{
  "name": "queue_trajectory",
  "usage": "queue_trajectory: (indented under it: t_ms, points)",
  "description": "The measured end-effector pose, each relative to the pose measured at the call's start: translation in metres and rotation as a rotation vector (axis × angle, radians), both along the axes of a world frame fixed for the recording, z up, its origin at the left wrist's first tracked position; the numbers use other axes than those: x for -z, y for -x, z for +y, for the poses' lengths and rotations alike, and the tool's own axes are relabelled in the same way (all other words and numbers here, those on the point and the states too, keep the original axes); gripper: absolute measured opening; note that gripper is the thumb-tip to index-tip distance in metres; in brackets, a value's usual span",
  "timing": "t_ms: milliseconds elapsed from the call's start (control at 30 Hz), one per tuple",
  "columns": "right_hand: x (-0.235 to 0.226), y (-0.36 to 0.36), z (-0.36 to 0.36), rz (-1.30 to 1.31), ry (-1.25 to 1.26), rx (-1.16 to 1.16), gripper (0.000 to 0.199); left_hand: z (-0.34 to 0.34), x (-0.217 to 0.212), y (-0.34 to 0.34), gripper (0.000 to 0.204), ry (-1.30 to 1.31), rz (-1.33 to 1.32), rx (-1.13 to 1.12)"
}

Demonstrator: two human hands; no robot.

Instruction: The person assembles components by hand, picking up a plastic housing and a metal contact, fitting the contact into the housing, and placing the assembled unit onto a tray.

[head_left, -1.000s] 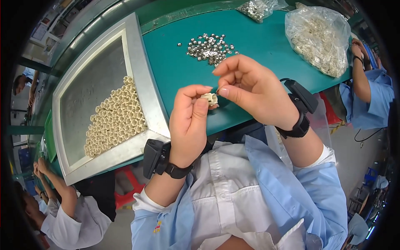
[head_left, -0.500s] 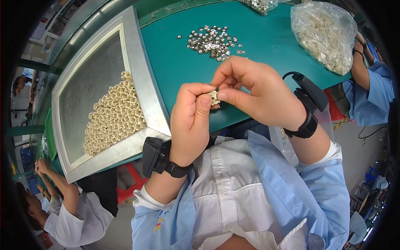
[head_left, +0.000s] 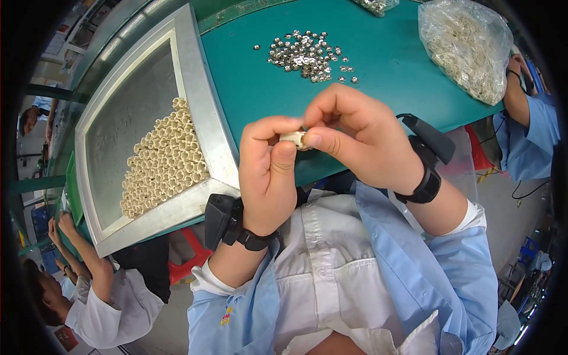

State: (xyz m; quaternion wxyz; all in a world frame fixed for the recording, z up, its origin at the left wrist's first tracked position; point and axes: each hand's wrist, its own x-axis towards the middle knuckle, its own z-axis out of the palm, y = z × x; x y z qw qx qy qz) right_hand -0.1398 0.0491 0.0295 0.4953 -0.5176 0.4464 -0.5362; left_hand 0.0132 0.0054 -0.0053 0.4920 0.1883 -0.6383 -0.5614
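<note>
Between my hands, just over the near edge of the table, is a small cream ceramic-looking piece (head_left: pixel 292 138) with a hollow end. My left hand (head_left: pixel 266 177) is closed, gripping it between thumb and curled fingers. The thumb of my right hand (head_left: pixel 368 139) presses at the piece's right end, its fingers bent behind it; whether they also pinch something small is hidden. Beyond my hands lies a loose pile of shiny little metal parts (head_left: pixel 305 58). On the left, many similar cream pieces (head_left: pixel 168 160) stand packed together inside a metal-framed tray (head_left: pixel 208 106).
A clear plastic bag (head_left: pixel 464 50) full of cream pieces sits at the far right of the green table (head_left: pixel 245 83). Another bag (head_left: pixel 377 6) of metal parts shows at the far edge. Co-workers are at the left and right, and a red stool (head_left: pixel 188 257) stands below the tray.
The cream piece has been turned in my fingers, so its smooth side and hollow end now show. My hands shifted slightly to the left.
</note>
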Motion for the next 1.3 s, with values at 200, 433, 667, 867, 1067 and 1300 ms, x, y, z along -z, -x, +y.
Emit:
queue_trajectory:
  t_ms: [200, 433, 667, 867, 1067, 1300]
  points:
    - [-0.004, 0.017, 0.004, 0.344, 0.236, 0.271, 0.007, -0.007, 0.002, -0.004, 0.022, 0.148, -0.064, 0.087]
    - [0.01, 0.057, -0.001, 0.438, 0.078, 0.522, 0.014, 0.0, 0.006, 0.005, 0.024, 0.074, 0.185, 0.164]
    - [0.03, 0.076, -0.005, 0.873, 0.169, 0.552, 0.011, 0.015, -0.019, -0.009, 0.026, 0.014, -0.201, 0.015]
    - [0.024, 0.067, -0.016, 1.102, 0.189, 0.464, 0.009, 0.002, -0.037, -0.062, 0.028, 0.209, -0.241, -0.168]
    - [0.025, 0.065, -0.018, 1.054, 0.198, 0.377, 0.008, -0.046, -0.066, -0.14, 0.022, 0.209, -0.279, -0.663]
    - [0.031, 0.068, -0.018, 1.033, 0.15, 0.435, 0.009, -0.096, -0.052, -0.24, 0.02, -0.034, -0.617, -0.763]
